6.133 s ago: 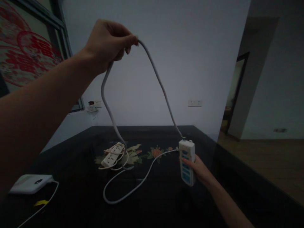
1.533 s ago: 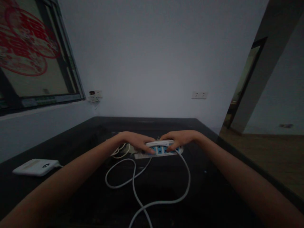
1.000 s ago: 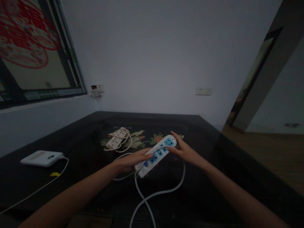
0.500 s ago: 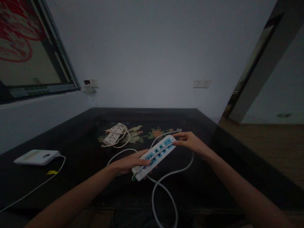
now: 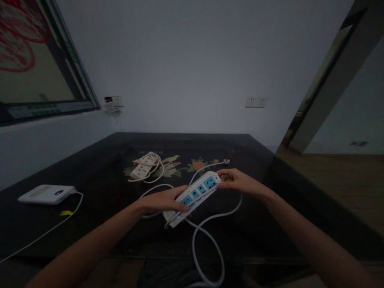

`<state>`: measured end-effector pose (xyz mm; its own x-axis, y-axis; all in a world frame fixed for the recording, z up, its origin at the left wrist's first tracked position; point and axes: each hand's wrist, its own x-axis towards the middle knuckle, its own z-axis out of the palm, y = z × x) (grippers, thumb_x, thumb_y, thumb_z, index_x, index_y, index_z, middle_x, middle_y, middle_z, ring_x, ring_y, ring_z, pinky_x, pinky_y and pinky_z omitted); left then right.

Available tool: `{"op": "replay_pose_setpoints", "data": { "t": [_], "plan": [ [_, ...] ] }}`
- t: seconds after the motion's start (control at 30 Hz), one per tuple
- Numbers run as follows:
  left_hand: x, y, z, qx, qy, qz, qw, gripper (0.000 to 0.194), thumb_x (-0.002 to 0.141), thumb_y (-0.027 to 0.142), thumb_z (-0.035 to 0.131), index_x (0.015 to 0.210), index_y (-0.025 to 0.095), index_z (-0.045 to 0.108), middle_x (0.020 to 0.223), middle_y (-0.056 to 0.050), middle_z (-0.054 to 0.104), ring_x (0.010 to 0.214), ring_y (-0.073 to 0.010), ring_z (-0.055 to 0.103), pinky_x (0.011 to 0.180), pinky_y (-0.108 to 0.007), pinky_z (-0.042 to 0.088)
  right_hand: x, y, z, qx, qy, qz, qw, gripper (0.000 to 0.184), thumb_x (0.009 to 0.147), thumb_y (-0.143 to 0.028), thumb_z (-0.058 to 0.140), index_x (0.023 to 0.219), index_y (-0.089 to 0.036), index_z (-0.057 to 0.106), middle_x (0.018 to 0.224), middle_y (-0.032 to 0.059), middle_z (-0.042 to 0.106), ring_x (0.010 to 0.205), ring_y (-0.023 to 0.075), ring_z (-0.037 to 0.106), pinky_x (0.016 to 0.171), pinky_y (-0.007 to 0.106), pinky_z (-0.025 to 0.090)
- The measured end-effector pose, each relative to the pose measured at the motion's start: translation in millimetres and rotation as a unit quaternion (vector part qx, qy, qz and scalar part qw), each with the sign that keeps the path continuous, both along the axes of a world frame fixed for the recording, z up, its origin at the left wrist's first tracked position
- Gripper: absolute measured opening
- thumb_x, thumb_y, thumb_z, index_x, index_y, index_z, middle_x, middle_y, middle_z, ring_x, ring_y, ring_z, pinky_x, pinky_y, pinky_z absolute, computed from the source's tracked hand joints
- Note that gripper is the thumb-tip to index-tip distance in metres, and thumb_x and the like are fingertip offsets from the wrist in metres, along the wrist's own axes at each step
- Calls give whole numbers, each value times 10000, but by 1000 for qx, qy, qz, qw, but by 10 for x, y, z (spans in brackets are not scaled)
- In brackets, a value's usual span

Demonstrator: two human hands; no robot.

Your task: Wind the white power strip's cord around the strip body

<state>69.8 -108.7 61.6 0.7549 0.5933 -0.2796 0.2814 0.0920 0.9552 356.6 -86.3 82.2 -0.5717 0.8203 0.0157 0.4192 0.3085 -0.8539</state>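
Observation:
A white power strip with blue sockets [image 5: 195,194] is held slanted just above the dark table [image 5: 99,168]. My left hand [image 5: 163,200] grips its near end, fingers wrapped over the top. My right hand [image 5: 237,181] pinches its far end. The strip's grey cable [image 5: 207,236] loops from the strip over the table and down past the front edge, and its plug [image 5: 226,161] lies beyond my right hand.
A second, cream power strip with its cord coiled round it [image 5: 145,167] lies further back on the floral inlay. A white box with a cable and yellow tag [image 5: 46,193] sits at the left. Wall sockets [image 5: 255,102] are behind; a doorway opens at the right.
The strip was raised from the table and turned from crosswise to slanted, with both hands on its ends. Over the last half second it hardly moved; the cable loop shifted slightly.

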Motion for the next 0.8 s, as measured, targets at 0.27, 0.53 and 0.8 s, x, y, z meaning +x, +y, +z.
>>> {"op": "replay_pose_setpoints", "data": {
  "t": [0.27, 0.53, 0.8],
  "plan": [
    [121, 2, 46, 203, 96, 63, 972, 530, 797, 514, 598, 1222, 206, 528, 1192, -68, 602, 1052, -253, 554, 865, -320, 428, -43, -52, -7, 12, -21, -47, 999, 436, 771, -418, 648, 1087, -120, 617, 549, -69, 413, 494, 85, 357, 462, 220, 242],
    [69, -22, 89, 202, 85, 53, 974, 468, 808, 530, 575, 1129, 189, 581, 1096, -47, 627, 985, -229, 562, 824, -297, 432, 37, -132, 15, 153, -97, -138, 974, 295, 733, -424, 686, 846, -152, 672, 543, -57, 398, 514, 96, 354, 493, 241, 232],
    [14, -69, 154, 186, 77, 12, 979, 420, 807, 507, 605, 1080, 190, 565, 1031, -37, 610, 945, -204, 561, 796, -277, 439, 202, -194, 153, 144, -6, -87, 986, 257, 782, -412, 618, 719, -169, 676, 691, 25, 620, 674, 155, 535, 612, 264, 380]
  ]
}}
